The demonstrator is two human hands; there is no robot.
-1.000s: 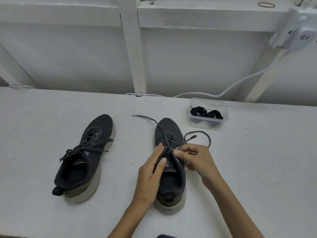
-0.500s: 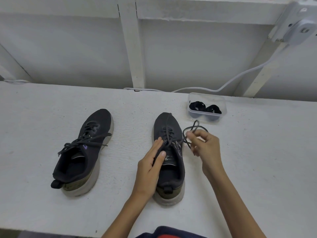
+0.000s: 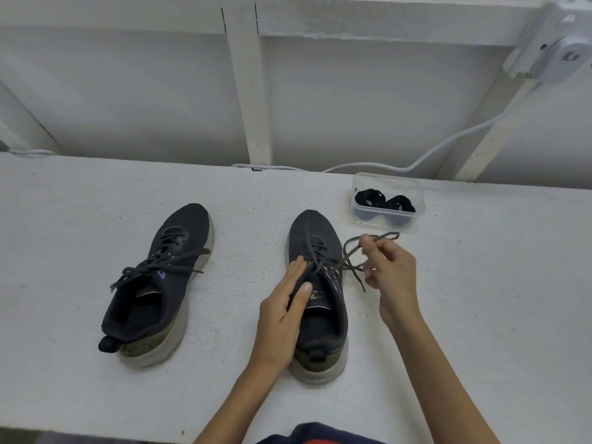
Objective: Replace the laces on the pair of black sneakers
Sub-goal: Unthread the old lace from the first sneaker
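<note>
Two sneakers (image 3: pixel 179 232), white table (image 3: pixel 480 315) (painted, perhaps), white wall (image 3: pixel 128 91).

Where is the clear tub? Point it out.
Head view, right of centre: the clear tub sits on the bench beyond the toe of the right sneaker.

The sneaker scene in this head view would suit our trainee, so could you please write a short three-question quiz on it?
1. True or false: the right hand pinches a lace of the centre sneaker.
2. What lies in the clear box? A) a cable B) two black bundles C) a sneaker
3. Fill in: the left hand rests with straight fingers on the ____ sneaker.
Key: 1 true; 2 B; 3 centre.
</note>
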